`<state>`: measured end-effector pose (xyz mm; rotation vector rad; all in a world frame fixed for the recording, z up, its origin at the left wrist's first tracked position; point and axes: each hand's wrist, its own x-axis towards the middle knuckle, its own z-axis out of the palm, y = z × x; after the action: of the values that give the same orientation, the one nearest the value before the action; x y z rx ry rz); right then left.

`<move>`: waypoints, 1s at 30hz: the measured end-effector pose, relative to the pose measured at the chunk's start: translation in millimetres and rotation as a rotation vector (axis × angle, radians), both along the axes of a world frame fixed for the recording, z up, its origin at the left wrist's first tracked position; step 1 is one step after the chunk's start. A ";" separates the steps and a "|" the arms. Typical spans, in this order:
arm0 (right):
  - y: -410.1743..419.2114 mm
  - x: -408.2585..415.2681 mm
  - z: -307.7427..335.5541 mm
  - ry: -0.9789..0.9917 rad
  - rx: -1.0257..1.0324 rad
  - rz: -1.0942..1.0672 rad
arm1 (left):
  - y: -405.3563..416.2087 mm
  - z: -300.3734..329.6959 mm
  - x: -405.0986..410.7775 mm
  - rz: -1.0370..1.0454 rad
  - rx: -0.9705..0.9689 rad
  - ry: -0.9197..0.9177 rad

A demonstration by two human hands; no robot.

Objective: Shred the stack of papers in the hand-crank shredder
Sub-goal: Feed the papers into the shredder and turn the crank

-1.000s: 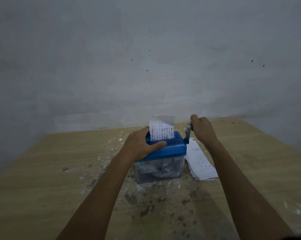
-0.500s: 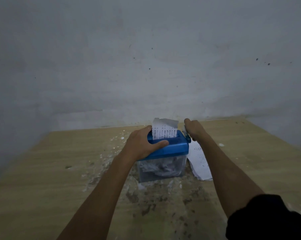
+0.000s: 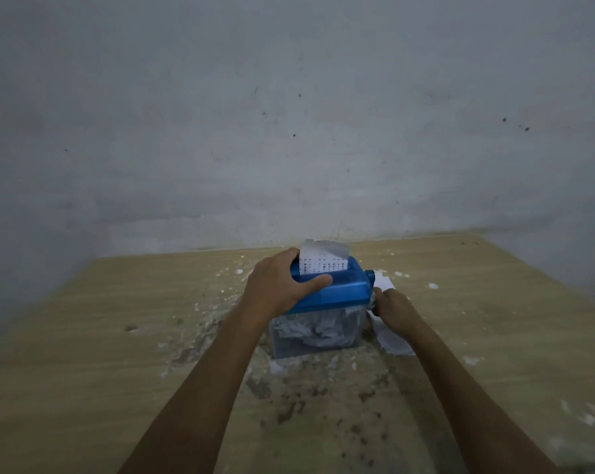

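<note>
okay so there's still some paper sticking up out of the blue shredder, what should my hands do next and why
Probably keep turning the crank with the right hand, which grips it low beside the shredder. Part of the printed sheet stands above the slot, and the left hand holds the lid.

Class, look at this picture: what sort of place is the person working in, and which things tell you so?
Probably a bare, dim workroom or storeroom. A plain wooden table, stained and littered with paper scraps, stands against a marked grey wall, and it bears only a blue shredder and some papers.
</note>
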<state>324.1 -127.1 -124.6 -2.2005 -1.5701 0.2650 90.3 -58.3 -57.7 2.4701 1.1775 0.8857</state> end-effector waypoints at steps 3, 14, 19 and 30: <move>-14.1 -2.4 -7.4 -0.135 0.048 0.047 | -0.4 0.7 0.1 0.008 -0.006 0.013; -47.6 -20.2 2.8 0.459 0.412 -0.109 | 0.7 2.2 -1.7 -0.030 -0.007 0.034; -43.5 -30.3 21.5 0.680 0.637 -0.121 | 4.7 1.7 -1.0 -0.024 -0.004 0.096; -2.3 -17.1 86.9 0.554 0.675 -0.090 | 13.7 -1.2 -2.1 -0.088 0.005 0.051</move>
<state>307.1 -129.4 -37.7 -1.4956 -1.0441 0.2427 88.2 -44.5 -59.0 2.5415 1.0738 0.8077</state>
